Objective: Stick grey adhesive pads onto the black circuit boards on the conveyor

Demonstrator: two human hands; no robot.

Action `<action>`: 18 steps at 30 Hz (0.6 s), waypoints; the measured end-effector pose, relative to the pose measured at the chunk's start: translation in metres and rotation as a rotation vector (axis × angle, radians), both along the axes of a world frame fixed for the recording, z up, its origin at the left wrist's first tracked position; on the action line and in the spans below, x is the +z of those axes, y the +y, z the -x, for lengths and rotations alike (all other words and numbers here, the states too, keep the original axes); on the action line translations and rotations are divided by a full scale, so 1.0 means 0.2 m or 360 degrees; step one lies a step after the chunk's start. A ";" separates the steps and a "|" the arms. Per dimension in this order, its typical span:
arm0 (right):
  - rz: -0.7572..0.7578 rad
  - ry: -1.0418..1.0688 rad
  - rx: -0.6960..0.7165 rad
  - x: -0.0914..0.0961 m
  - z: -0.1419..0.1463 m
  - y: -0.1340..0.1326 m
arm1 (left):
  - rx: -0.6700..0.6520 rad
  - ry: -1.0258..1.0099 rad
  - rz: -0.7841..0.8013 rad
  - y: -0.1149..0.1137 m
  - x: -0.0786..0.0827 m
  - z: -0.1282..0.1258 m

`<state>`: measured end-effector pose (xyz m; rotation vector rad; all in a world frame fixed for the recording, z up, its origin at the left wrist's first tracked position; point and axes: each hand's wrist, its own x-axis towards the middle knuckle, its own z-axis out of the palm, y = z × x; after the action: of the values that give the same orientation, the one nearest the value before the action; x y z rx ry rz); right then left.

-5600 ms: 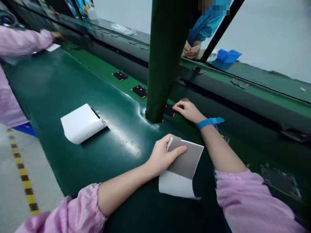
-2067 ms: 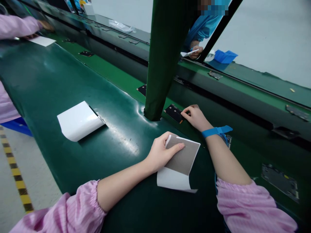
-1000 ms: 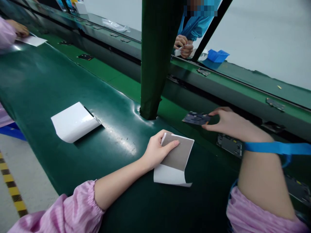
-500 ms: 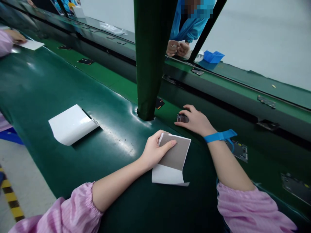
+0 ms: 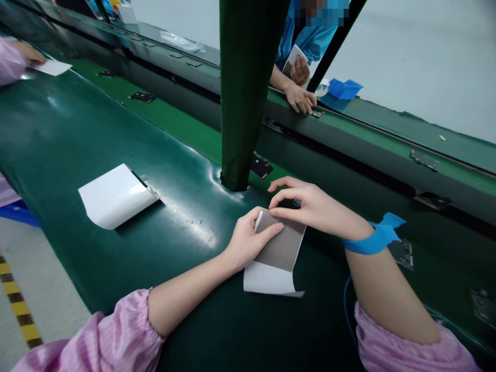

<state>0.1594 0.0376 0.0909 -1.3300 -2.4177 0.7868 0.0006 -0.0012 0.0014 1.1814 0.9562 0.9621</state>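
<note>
My left hand [image 5: 250, 237] is closed around a grey-and-white sheet [image 5: 277, 253], with the thumb lying across its grey face. The sheet's white lower part curls toward me. At the sheet's upper edge, my right hand [image 5: 302, 204] brings its thumb and forefinger together, while the other fingers are raised and bent. Whether a small piece is between those fingertips is too small to tell. A blue band [image 5: 374, 240] is around my right wrist. Behind my right hand, a small dark part [image 5: 296, 202] is mostly hidden. A circuit board [image 5: 261, 165] lies beyond the sheet.
A green post [image 5: 242, 103] rises beyond my hands. A curled white sheet [image 5: 116, 196] rests on the green mat [image 5: 116, 134] at left. More boards [image 5: 142, 97] lie along the green strip. Across the line, a co-worker's hand [image 5: 300, 98] touches a board; another person's hand [image 5: 34, 53] is far left.
My right hand has moved from the small board on the strip to the top edge of the sheet. My left hand stays put. The co-worker opposite has reached down to a board.
</note>
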 end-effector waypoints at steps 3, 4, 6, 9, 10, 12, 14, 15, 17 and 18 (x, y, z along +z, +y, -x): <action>-0.0006 -0.0002 0.0023 -0.01 0.00 0.00 | 0.0006 -0.0007 0.0007 0.00 0.00 0.00; 0.0003 -0.0003 0.0030 -0.02 0.00 0.00 | 0.0005 -0.0007 0.0005 0.00 0.00 0.00; 0.0030 -0.0010 0.0038 -0.02 -0.01 0.00 | 0.0006 -0.0006 -0.0002 0.00 0.00 0.00; 0.0055 -0.0011 0.0011 -0.03 -0.01 0.00 | 0.0015 -0.0013 -0.0008 0.00 0.00 0.00; 0.0058 -0.0011 0.0005 -0.04 -0.01 0.00 | 0.0016 -0.0014 -0.0010 0.00 0.00 0.00; 0.0061 -0.0016 0.0010 -0.04 -0.01 0.01 | 0.0011 -0.0015 -0.0013 0.00 0.01 0.00; 0.0056 -0.0027 0.0039 -0.04 -0.01 0.01 | 0.0008 -0.0006 -0.0017 0.00 0.01 0.00; 0.0043 -0.0032 0.0057 -0.04 -0.01 0.00 | 0.0007 0.0002 -0.0017 0.00 0.01 0.00; 0.0000 -0.0045 0.0088 -0.03 0.00 0.00 | 0.0004 0.0019 -0.0014 0.00 0.02 0.00; -0.0029 -0.0050 0.0094 -0.02 0.00 -0.01 | -0.0001 0.0025 -0.0013 0.00 0.02 0.00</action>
<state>0.1601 0.0364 0.0865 -1.2787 -2.4929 0.7620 -0.0002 -0.0016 0.0046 1.1975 0.9653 0.9581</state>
